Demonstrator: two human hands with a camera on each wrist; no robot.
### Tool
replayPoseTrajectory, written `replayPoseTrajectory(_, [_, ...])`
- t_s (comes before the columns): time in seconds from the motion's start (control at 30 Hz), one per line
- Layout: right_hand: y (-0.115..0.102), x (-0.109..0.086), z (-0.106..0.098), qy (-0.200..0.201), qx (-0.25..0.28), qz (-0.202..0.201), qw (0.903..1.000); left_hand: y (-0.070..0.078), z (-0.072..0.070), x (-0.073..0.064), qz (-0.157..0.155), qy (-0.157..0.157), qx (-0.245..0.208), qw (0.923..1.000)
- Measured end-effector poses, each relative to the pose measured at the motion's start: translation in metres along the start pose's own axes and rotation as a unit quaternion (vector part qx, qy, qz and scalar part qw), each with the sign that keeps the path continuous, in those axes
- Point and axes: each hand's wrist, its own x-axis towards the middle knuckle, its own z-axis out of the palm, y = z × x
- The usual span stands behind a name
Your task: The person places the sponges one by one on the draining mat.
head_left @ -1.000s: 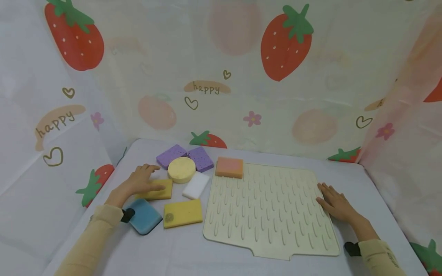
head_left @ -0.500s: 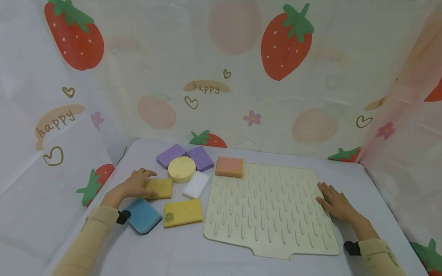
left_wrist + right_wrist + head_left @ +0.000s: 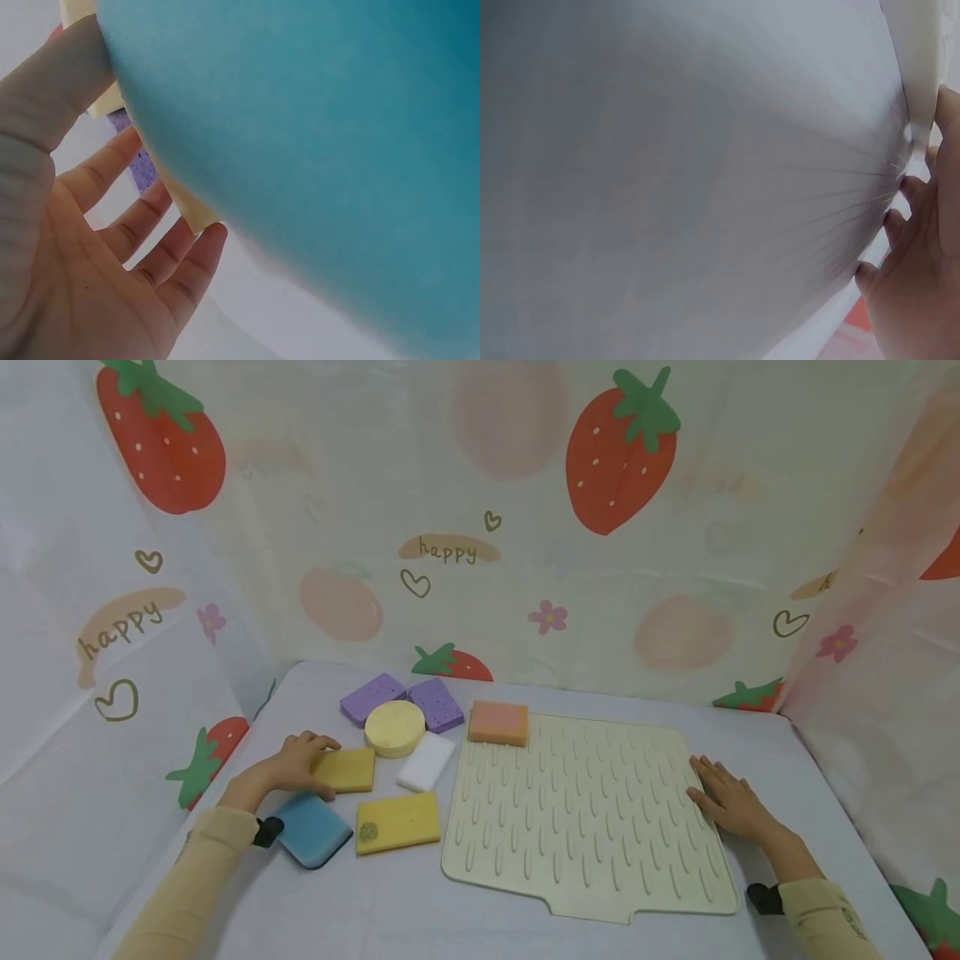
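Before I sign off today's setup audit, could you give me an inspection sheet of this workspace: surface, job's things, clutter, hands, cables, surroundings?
Surface: white-covered table.
Job's things: mustard sponge; ridged mat, peach sponge on its far left corner.
Clutter: blue sponge, yellow sponge, round cream sponge, white block, two purple sponges.
Hands: left hand, fingers round the mustard sponge's left end; right hand, fingers at the ridged mat's right edge.
Cables: nothing seen.
Surroundings: strawberry-print backdrop.
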Motion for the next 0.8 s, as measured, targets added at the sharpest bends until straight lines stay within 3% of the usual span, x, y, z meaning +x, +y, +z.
replayPoseTrajectory(0.27, [-0.001, 0.0, 0.001, -0.001, -0.002, 0.001, 1.0, 0.007, -0.009, -0.006, 0.004, 0.009, 0.013, 0.9999])
replayPoseTrajectory(0.8, [-0.003, 0.0, -0.003, -0.002, 0.004, 0.001, 1.0, 0.007, -0.028, -0.015, 0.056, 0.051, 0.013, 0.997])
